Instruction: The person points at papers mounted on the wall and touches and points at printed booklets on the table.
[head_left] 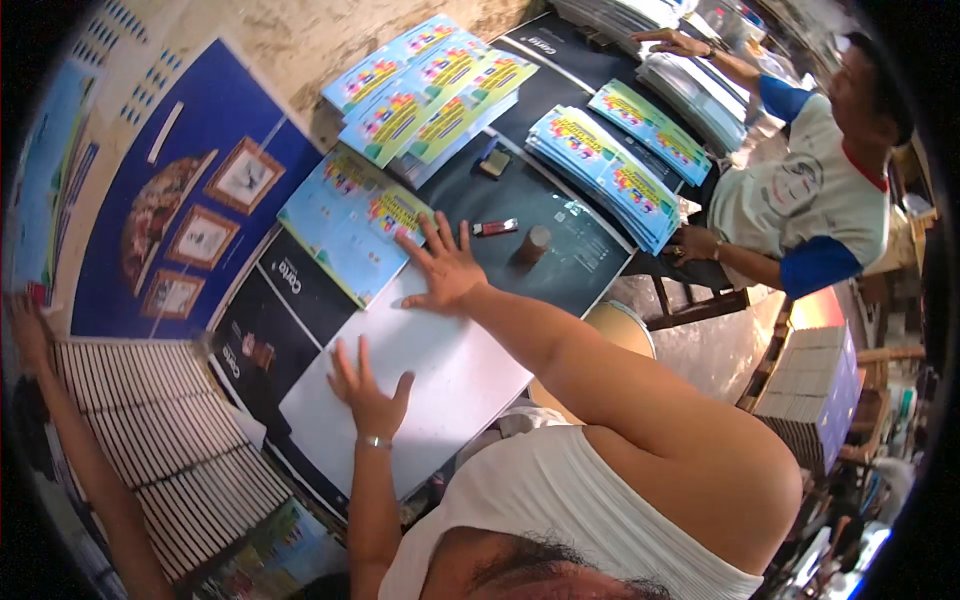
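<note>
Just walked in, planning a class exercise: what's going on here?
A person in a white top has the left hand and right hand spread open over a white sheet, the right also extending over a colourful printed sheet's edge. A co-worker has one hand beside a printed stack.

Across our counter (585, 240)
A sheet (440, 395) lies before us, covers (345, 220) behind it, a cylinder (534, 245) rightward, a pile (605, 170) farther right.

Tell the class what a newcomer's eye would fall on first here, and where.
Probably the left hand and right hand, fingers spread, near the middle by a white sheet. Next might come the bright printed stack at upper centre, then the large dark-blue panel at left.
</note>
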